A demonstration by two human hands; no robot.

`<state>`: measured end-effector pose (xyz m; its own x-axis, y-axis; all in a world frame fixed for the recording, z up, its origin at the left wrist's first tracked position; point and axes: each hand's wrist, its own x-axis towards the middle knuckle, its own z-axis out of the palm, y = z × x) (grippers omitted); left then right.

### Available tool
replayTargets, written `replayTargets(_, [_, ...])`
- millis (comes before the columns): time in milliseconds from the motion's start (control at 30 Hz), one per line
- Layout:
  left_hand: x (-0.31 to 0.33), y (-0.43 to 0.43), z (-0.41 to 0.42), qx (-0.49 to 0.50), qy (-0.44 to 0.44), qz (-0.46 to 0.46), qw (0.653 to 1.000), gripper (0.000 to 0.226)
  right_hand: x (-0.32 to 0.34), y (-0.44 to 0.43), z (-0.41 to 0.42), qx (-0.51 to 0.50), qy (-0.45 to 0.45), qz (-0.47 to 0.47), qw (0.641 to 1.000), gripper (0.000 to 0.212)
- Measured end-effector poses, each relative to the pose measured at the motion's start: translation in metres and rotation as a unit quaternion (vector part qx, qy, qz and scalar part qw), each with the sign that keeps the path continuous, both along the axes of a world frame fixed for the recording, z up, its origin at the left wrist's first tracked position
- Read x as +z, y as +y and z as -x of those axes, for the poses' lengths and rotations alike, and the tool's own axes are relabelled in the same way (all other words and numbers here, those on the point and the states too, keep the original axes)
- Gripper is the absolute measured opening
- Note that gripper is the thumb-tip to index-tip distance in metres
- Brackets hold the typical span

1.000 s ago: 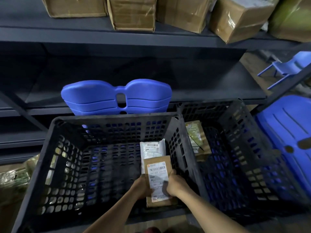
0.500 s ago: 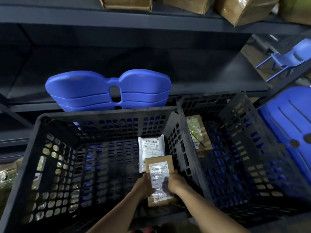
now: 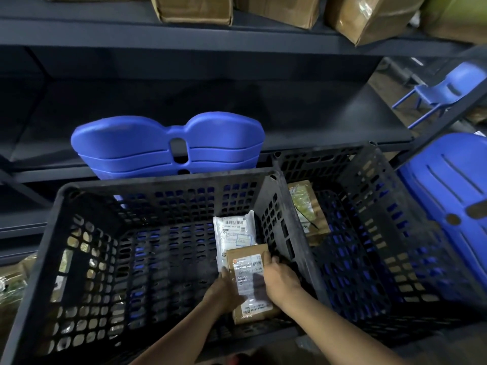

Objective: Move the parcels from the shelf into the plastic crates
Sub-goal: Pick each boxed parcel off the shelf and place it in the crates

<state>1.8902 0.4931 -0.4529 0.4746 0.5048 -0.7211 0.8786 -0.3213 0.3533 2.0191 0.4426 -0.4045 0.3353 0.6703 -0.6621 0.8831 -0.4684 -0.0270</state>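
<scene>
Two black plastic crates stand side by side below me, the left crate [image 3: 163, 181] and the right crate [image 3: 374, 180]. Low in the left crate, at its right wall, both my hands hold a small brown cardboard parcel [image 3: 246, 255] with a white label. My left hand [image 3: 224, 289] grips its left edge and my right hand [image 3: 280, 280] its right edge. Just behind it lies a white plastic mailer [image 3: 234, 230]. A brown parcel with a greenish sticker [image 3: 305, 206] rests in the right crate. More brown boxes [image 3: 195, 7] sit on the upper shelf [image 3: 79, 30].
A stack of blue plastic chairs [image 3: 168, 143] stands behind the left crate, against the dark middle shelf [image 3: 316, 114]. Another blue chair [image 3: 453, 185] is right of the right crate, a small one [image 3: 445, 93] farther off. Wrapped goods [image 3: 10, 288] lie low at the left.
My hands have kept hold of the brown parcel near the crate floor. The view has tilted slightly, showing a bit more of the upper shelf's boxes than half a second ago.
</scene>
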Motion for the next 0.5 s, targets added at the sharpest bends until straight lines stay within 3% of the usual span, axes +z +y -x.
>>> replayTargets(167, [0.003,-0.003,0.006,-0.157,0.032,-0.179,0.971,0.090,-0.011,-0.005,-0.006,0.170,-0.032,0.023,0.985,0.082])
replayTargets(333, [-0.013,0.003,0.012,-0.238,0.062,-0.195,0.949,0.089,-0.032,-0.007,-0.012,0.193,-0.045,0.015,0.980,0.065])
replayTargets(500, [-0.014,0.004,0.006,-0.264,0.072,-0.196,0.942,0.081,-0.045,-0.004,-0.013,0.196,-0.064,0.052,0.977,0.064])
